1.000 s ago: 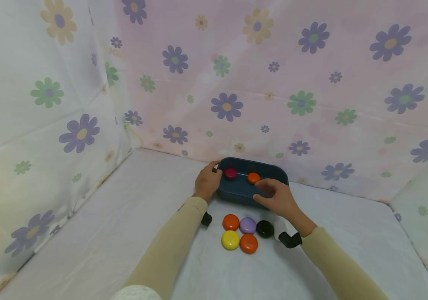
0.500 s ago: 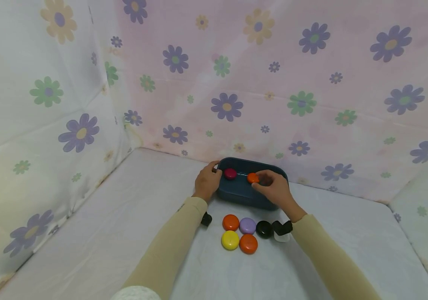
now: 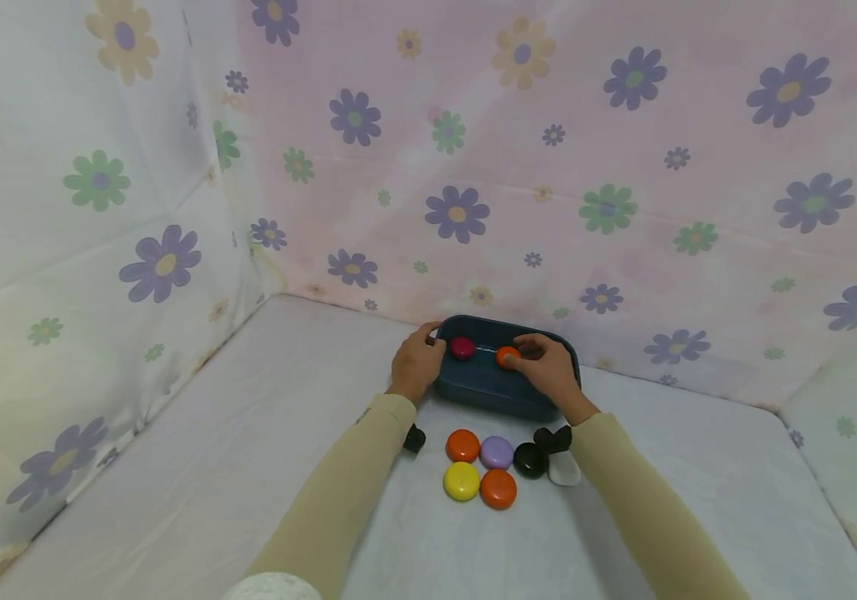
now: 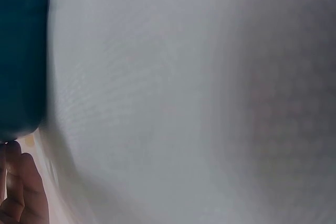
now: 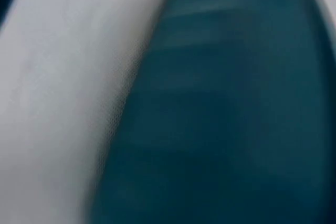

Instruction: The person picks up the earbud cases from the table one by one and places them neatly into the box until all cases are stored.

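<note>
In the head view, a dark teal tray (image 3: pixel 488 396) with rounded corners stands near the back wall. My left hand (image 3: pixel 417 362) holds its left side, fingers at the rim. A dark red disc (image 3: pixel 462 347) lies inside, near that hand. My right hand (image 3: pixel 548 371) reaches into the tray and pinches an orange glossy disc (image 3: pixel 505 356), the thumb in front and the fingertips behind it. In the left wrist view, fingers (image 4: pixel 31 192) show below the tray's corner (image 4: pixel 21 87). The right wrist view has only the blurred tray wall (image 5: pixel 220 119) and the white surface.
In front of the tray lie an orange-red disc (image 3: pixel 462 446), a lilac disc (image 3: pixel 497 452), a black disc (image 3: pixel 529 460), a white piece (image 3: pixel 564 470), a yellow disc (image 3: pixel 462 482) and another orange disc (image 3: pixel 498 488). Flowered cloth walls (image 3: pixel 398 233) surround the white surface.
My right hand has moved from the tray's front right in to the orange disc, its thumb now on it. The left hand stays on the tray's side. The discs lie as before.
</note>
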The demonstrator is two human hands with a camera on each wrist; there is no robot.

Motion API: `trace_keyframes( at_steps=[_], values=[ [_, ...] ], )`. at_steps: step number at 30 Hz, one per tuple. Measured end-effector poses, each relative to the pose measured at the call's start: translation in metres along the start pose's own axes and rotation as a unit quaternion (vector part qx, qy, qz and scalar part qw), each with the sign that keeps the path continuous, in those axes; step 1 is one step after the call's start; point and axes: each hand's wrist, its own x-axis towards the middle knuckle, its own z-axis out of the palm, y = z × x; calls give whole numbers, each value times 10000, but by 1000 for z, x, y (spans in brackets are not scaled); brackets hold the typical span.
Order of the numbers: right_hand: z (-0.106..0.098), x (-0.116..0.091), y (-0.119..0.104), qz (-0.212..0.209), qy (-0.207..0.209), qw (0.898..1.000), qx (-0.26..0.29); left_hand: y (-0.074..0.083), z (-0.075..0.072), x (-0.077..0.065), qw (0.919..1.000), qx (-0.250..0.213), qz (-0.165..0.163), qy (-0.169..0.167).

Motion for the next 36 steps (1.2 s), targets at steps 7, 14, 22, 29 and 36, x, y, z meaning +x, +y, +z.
trace_keyframes(
  at_steps=[7,14,22,29,36],
  values=[
    [3,10,7,322,-59,9994,-86,0,0,0,10000,-31,16,11],
    [9,19,14,534,-45,9980,-341,1,0,-1,10000,-5,-28,21],
    [13,23,15,643,-55,9968,-469,1,0,-1,10000,-1,16,-17],
    [16,26,17,555,-126,9967,-579,-1,1,-2,10000,-24,5,48],
    [17,30,18,569,-142,9954,-756,0,0,-1,10000,-26,31,17]
  ],
)
